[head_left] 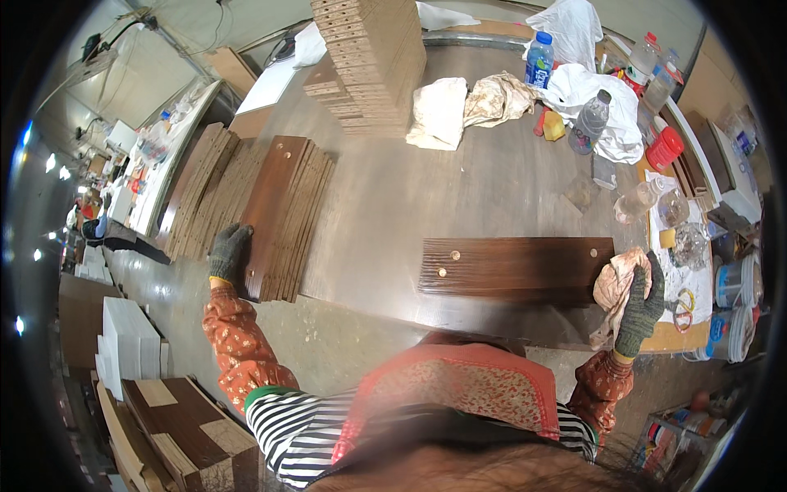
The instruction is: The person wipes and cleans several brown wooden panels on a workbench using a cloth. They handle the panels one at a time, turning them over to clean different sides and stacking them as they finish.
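Brown boards (277, 205), left of the dark stack (516, 271), seem stiff, slick, best held by long edges. They are touched by the half-curled left hand (230, 252), grip unclear; a rag (616, 285) at the stack's right end is clutched by the right hand (641, 307).

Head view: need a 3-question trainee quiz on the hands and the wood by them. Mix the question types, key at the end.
1. Fill in: the right hand holds a stained ____.
2. True or false: the left hand is bare.
3. How many round holes show on the dark wood beside the right hand?
A) one
B) three
C) six

Key:
1. Cloth.
2. False; it is gloved, at the edge of the left stack of boards.
3. B, three: two toward the left end, one toward the right.
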Motion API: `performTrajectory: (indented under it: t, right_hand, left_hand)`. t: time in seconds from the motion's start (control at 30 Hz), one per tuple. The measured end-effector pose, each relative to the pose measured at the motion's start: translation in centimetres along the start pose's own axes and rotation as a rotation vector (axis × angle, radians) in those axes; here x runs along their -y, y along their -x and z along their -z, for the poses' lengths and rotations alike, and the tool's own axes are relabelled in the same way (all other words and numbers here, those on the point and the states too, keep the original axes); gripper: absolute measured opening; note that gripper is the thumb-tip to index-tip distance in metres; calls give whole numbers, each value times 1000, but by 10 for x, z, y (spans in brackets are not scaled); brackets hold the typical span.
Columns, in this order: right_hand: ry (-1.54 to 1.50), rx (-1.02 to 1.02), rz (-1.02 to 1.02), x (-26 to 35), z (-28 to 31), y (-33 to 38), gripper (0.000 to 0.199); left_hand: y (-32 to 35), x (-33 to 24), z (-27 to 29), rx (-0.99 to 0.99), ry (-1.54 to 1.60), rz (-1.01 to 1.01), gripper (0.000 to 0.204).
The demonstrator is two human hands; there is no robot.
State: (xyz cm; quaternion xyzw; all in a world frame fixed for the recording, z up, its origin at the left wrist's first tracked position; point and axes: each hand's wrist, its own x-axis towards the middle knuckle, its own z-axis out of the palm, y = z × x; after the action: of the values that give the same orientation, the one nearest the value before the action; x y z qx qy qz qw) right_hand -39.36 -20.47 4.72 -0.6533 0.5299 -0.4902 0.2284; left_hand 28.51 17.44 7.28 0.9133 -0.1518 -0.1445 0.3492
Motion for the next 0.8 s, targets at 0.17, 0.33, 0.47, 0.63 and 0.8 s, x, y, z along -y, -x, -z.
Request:
performTrajectory:
  t: [0.17, 0.33, 0.47, 0.63, 0.8]
  right_hand:
    - [60, -11, 47, 24, -7, 14, 39]
    - [84, -19, 78, 30, -16, 23, 37]
    - [15, -3, 38, 36, -22, 23, 35]
    - [-63, 103, 133, 59, -29, 16, 35]
    - [-98, 165, 194, 75, -55, 3, 33]
  left_hand:
    - [2, -15, 1, -55, -193, -158, 64]
    - [10, -36, -25, 36, -334, -401, 91]
    - [13, -37, -44, 52, -454, -460, 112]
    - [19, -41, -42, 21, -488, -461, 108]
    - [54, -69, -61, -159, -995, -676, 92]
